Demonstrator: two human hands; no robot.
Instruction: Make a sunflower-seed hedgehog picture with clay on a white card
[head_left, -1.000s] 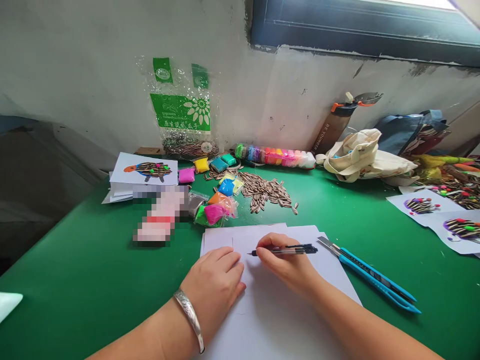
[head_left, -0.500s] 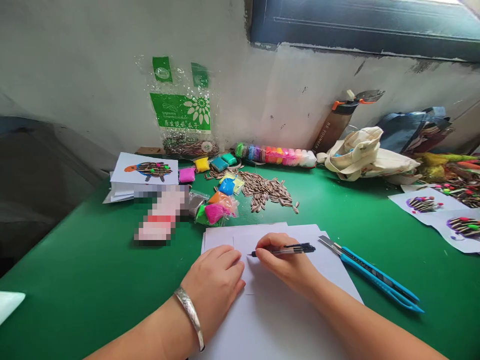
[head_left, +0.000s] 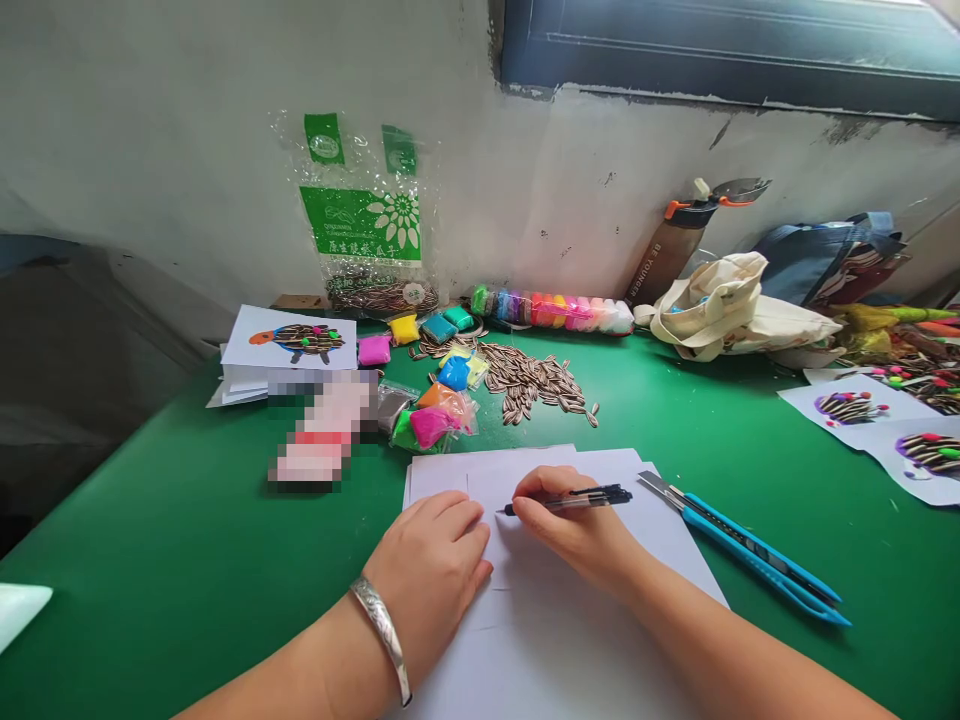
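Observation:
My right hand (head_left: 574, 520) pinches a black click pen (head_left: 574, 499), its tip pointing left at or just above the white paper (head_left: 570, 640). I cannot tell whether the tip touches. My left hand (head_left: 435, 555) lies palm down on the left side of the sheets, fingers stretched out and holding nothing, with a silver bangle on the wrist. A few thin dark lines show on the top sheet. Just right of the paper stack, a blue utility knife (head_left: 750, 548) lies with its blade toward the sheets.
Behind the paper are bagged coloured clay (head_left: 431, 425) and a heap of sunflower seeds (head_left: 532, 380). A seed turtle picture (head_left: 292, 338) tops a pile at left. A clay tube pack (head_left: 562, 312), bottle (head_left: 671, 245) and cloth bag (head_left: 739, 305) line the wall. More seed pictures (head_left: 855, 405) lie right.

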